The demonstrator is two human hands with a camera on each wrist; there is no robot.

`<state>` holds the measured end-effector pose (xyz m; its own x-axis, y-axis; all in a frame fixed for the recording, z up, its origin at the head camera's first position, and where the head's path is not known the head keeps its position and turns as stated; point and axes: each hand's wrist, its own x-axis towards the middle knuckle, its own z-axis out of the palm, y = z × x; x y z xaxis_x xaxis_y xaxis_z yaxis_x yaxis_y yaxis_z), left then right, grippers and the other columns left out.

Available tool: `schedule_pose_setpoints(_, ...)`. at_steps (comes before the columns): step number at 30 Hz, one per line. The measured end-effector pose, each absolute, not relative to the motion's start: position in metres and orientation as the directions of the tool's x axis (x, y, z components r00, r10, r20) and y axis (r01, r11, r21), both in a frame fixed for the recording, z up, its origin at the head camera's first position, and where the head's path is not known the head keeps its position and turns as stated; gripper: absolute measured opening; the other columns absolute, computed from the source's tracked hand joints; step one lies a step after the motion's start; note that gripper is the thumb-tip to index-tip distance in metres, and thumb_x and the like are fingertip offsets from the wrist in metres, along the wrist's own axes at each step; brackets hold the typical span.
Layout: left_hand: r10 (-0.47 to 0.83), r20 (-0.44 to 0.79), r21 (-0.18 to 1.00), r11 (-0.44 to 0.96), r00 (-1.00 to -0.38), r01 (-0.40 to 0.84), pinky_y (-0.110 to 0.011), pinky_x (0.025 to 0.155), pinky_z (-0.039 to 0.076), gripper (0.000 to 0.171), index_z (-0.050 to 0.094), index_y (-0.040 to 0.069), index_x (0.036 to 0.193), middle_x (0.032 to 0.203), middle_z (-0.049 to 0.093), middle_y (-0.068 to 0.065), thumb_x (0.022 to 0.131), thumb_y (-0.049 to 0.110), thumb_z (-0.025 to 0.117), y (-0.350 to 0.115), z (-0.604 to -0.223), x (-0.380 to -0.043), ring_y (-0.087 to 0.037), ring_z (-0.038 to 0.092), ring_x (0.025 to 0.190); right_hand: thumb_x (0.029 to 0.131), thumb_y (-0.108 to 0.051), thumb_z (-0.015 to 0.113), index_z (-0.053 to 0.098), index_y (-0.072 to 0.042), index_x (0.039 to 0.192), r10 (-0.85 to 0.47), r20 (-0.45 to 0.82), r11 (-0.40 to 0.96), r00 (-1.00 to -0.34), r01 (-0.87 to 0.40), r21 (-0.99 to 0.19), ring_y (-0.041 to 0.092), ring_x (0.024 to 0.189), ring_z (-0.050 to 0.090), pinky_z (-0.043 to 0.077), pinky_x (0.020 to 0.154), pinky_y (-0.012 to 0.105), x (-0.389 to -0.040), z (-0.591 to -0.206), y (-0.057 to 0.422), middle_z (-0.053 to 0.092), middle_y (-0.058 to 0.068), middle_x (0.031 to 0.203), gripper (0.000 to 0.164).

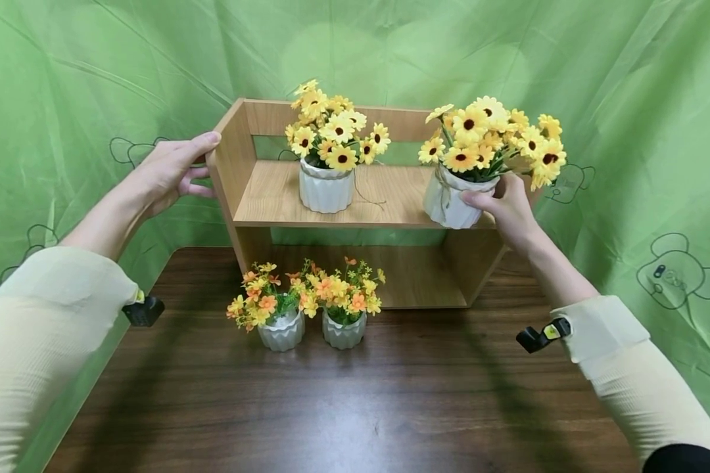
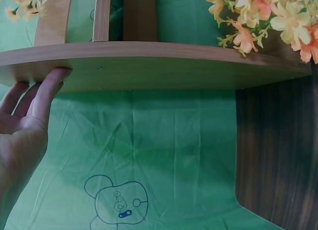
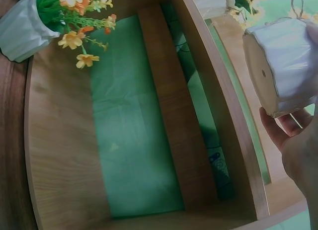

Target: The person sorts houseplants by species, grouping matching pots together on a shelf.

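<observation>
My right hand (image 1: 513,207) grips a white ribbed pot (image 1: 454,200) of yellow daisies (image 1: 479,141), thumb across its near side. The pot is tilted at the right end of the upper shelf; the right wrist view shows its underside (image 3: 261,73) off the board. My left hand (image 1: 177,167) rests against the left side panel (image 1: 229,157) of the wooden shelf unit, its fingers (image 2: 48,93) extended along the outer face. A second white pot (image 1: 327,189) of yellow daisies stands upright on the upper shelf (image 1: 390,197), left of middle.
Two smaller white pots, a left one (image 1: 283,332) and a right one (image 1: 344,330), with orange and yellow flowers stand on the dark wooden table (image 1: 343,407) before the unit's lower shelf (image 1: 417,269). Green cloth (image 1: 402,46) with bear drawings hangs behind and beside the table.
</observation>
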<state>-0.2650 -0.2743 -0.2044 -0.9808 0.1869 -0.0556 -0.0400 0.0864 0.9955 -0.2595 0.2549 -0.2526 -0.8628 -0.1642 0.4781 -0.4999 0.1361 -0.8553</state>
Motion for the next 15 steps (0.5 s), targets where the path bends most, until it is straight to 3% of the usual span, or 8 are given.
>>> schedule_pose_setpoints(15, 0.18, -0.053, 0.997, 0.058, -0.982, -0.043, -0.028, 0.076, 0.068, 0.079, 0.024, 0.007, 0.163, 0.174, 0.018, -0.011, 0.103, 0.042, 0.061, -0.274, -0.206, -0.266, -0.037, 0.028, 0.156, 0.091, -0.013, 0.075, 0.059, -0.008, 0.135, -0.134, 0.443, 0.245, -0.887, -0.462, -0.852, 0.005, 0.107, 0.062, 0.053, 0.088, 0.013, -0.291, -0.251, 0.241, 0.07, -0.008, 0.114, 0.047)
